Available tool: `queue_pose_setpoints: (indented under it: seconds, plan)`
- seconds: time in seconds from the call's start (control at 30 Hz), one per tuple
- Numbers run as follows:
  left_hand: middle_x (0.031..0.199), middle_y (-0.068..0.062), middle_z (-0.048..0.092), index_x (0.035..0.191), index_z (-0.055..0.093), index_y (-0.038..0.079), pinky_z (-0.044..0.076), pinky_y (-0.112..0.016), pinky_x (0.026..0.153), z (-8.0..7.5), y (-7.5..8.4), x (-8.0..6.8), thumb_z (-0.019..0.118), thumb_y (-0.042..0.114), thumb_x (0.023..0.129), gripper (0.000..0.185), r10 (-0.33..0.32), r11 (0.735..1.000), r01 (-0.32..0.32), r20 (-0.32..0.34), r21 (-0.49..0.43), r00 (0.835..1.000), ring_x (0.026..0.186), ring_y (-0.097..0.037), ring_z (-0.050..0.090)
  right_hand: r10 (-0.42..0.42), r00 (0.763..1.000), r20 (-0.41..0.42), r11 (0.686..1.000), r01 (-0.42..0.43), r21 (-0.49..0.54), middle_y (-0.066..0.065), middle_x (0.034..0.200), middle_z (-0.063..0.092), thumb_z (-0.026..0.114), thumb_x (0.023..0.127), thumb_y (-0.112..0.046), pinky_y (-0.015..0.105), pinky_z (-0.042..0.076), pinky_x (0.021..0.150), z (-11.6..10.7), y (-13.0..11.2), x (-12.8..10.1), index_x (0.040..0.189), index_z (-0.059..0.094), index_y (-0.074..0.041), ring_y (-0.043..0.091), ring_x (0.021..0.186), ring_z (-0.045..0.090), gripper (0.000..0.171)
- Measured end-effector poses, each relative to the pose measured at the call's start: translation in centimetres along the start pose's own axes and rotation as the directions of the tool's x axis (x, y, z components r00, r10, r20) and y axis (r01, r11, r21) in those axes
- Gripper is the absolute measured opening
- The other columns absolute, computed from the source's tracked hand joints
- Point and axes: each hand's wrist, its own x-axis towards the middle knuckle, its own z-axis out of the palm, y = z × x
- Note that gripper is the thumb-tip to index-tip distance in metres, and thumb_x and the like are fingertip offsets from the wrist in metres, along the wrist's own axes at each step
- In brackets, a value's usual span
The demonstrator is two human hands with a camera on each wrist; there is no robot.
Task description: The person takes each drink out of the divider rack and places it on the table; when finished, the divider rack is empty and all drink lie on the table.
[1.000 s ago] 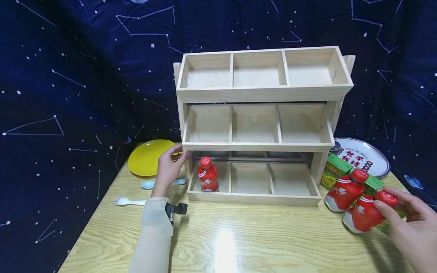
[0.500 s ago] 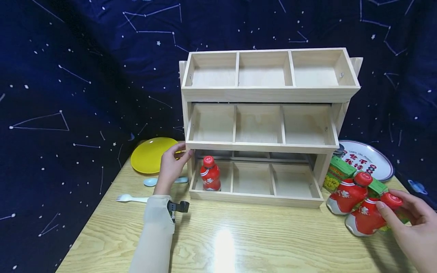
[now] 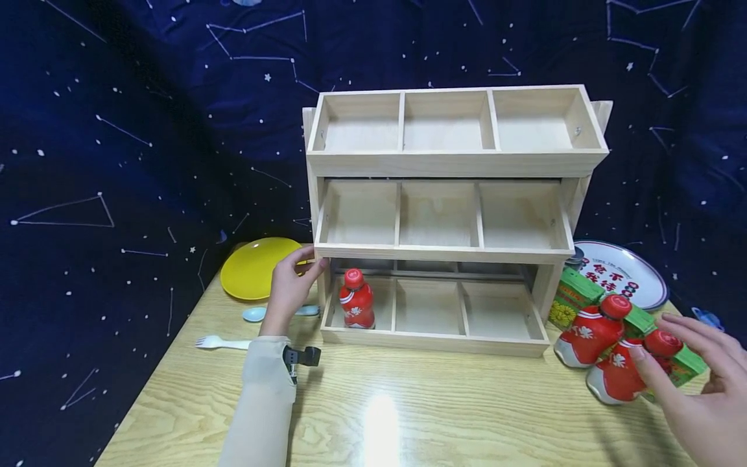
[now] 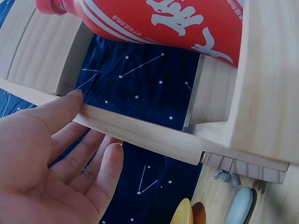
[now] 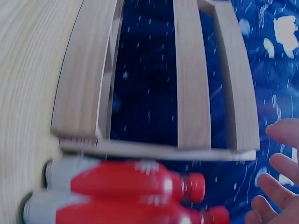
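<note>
A three-tier wooden shelf (image 3: 443, 164) stands on the table, each tier split into three compartments. My left hand (image 3: 290, 285) holds its left upright, thumb in front and fingers behind; the left wrist view shows the thumb (image 4: 70, 107) on the wood. One red bottle (image 3: 357, 299) stands in the bottom tier's left compartment. Right of the shelf, two more red bottles are side by side on the table: a rear bottle (image 3: 588, 334) and a front bottle (image 3: 618, 373). My right hand (image 3: 697, 389) is beside the front bottle, fingers spread, apart from both bottles in the right wrist view.
Green boxes (image 3: 574, 295) stand behind the two bottles, with a white plate (image 3: 627, 259) with red characters farther back. Left of the shelf are a yellow plate (image 3: 251, 269), a light blue spoon (image 3: 255, 314) and a white fork (image 3: 222, 343). A starry dark cloth (image 3: 175, 130) hangs behind.
My right hand has let go of the front bottle's cap, its fingers spreading and lifting away. The left hand stays on the upright. The head view shifts slightly.
</note>
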Motion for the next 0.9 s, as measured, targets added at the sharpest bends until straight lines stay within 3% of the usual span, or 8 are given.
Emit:
queue_pose_setpoints:
  seconds: [0.13,0.27,0.37,0.5,0.7,0.9]
  plan:
    - [0.128,-0.006,0.062,0.130,0.063,0.013,0.055,-0.042,0.091,0.2,0.0,-0.1,0.072,0.032,0.092,0.044,0.000,1.000,0.000,0.005,-0.004,1.000,0.111,-0.028,0.063,0.019,0.994,0.108,1.000,-0.020,0.008,-0.010,0.130,0.056,0.079,0.076,0.010,0.002,0.036,0.089,0.7,-1.9,-0.4,0.121,0.068,0.001,0.003,0.120,0.044,0.048]
    - [0.128,-0.005,0.062,0.131,0.063,0.014,0.055,-0.041,0.091,0.2,0.0,-0.1,0.072,0.034,0.092,0.045,-0.002,1.000,0.002,0.004,0.007,1.000,0.110,-0.027,0.064,-0.085,0.975,0.205,0.991,0.061,0.118,0.004,0.129,0.058,0.080,0.071,0.015,0.001,0.044,0.077,2.2,-3.1,-0.6,0.118,0.069,0.000,0.008,0.117,0.048,0.051]
    - [0.128,-0.006,0.062,0.132,0.063,0.014,0.055,-0.041,0.091,0.1,-0.1,-0.1,0.072,0.033,0.092,0.045,0.002,1.000,-0.002,0.000,0.012,1.000,0.111,-0.027,0.064,-0.213,0.945,0.247,0.967,0.166,0.196,0.009,0.125,0.061,0.081,0.067,0.017,0.007,0.043,0.086,4.1,-3.5,-0.9,0.118,0.070,-0.002,0.009,0.118,0.050,0.055]
    - [0.128,-0.006,0.062,0.131,0.063,0.013,0.055,-0.041,0.091,0.0,-0.2,-0.1,0.071,0.031,0.092,0.043,0.012,1.000,-0.012,-0.001,0.010,1.000,0.111,-0.027,0.064,-0.350,0.887,0.301,0.920,0.265,0.288,0.008,0.123,0.062,0.083,0.066,0.012,0.014,0.039,0.098,7.3,-4.4,-1.7,0.120,0.069,-0.007,0.010,0.117,0.053,0.059]
    - [0.127,-0.005,0.063,0.130,0.063,0.015,0.056,-0.040,0.090,-0.1,-0.3,-0.2,0.072,0.032,0.092,0.043,0.010,1.000,-0.010,0.005,0.002,1.000,0.109,-0.026,0.064,-0.413,0.828,0.379,0.881,0.258,0.396,0.003,0.124,0.062,0.083,0.072,0.005,0.018,0.039,0.102,11.3,-6.2,-2.8,0.124,0.067,-0.011,0.016,0.118,0.053,0.056]
    - [0.128,-0.005,0.062,0.131,0.063,0.015,0.055,-0.041,0.090,0.0,-0.2,-0.1,0.072,0.037,0.091,0.047,0.010,1.000,-0.010,0.008,-0.004,1.000,0.110,-0.026,0.064,-0.455,0.797,0.397,0.839,0.235,0.490,0.006,0.126,0.061,0.080,0.077,0.003,0.024,0.042,0.104,14.5,-7.5,-3.1,0.125,0.065,-0.007,0.022,0.119,0.054,0.051]
